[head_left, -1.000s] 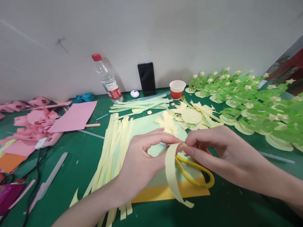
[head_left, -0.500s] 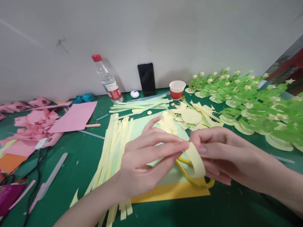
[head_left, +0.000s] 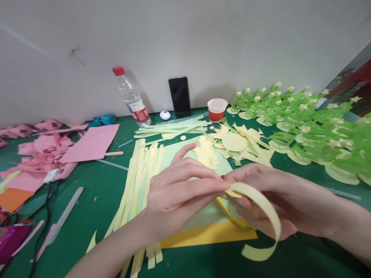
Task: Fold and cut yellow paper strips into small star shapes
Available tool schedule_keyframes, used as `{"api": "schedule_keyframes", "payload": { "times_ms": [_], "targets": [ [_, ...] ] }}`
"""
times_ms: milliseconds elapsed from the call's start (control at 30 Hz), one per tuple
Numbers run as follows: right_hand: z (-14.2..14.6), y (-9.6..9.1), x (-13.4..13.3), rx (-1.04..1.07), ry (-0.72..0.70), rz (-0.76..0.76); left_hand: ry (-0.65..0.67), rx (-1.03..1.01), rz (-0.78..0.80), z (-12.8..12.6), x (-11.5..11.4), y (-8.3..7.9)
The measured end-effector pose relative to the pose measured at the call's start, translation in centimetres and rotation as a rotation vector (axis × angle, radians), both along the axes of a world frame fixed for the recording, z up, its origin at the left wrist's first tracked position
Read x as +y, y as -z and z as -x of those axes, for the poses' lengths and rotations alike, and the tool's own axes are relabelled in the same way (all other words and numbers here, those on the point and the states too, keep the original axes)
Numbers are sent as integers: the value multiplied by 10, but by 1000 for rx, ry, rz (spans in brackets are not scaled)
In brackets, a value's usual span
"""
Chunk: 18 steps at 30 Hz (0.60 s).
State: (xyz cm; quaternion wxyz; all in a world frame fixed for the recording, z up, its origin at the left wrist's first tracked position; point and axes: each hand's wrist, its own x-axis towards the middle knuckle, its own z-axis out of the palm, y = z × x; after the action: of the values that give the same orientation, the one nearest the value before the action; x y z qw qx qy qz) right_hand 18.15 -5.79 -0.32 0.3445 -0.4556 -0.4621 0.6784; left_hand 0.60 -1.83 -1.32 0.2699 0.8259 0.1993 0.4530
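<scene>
The left hand (head_left: 174, 193) and right hand (head_left: 268, 193) pinch one curled strip (head_left: 277, 226), its free end roomily over the bench (head_left: 220, 264), just past the orange sheet's (head_left: 203, 236) corner. Behind stand one bottle (head_left: 138, 110), one phone (head_left: 179, 97), one cup (head_left: 216, 115).

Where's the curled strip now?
In the head view, right of centre: the strip has one end between the left hand and right hand, curling in front of the latter.
</scene>
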Motion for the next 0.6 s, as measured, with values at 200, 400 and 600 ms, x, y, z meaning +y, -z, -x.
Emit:
{"api": "schedule_keyframes", "payload": {
  "times_ms": [200,400,600],
  "targets": [
    [0,4,-1,-324,103,-502,-125,-111,342,-8,-5,-3],
    [-2,5,0,-381,107,-732,-120,-100,459,-6,-6,-6],
    [0,2,-1,-270,191,-611,-87,19,512,-7,-6,-7]
  ]
}}
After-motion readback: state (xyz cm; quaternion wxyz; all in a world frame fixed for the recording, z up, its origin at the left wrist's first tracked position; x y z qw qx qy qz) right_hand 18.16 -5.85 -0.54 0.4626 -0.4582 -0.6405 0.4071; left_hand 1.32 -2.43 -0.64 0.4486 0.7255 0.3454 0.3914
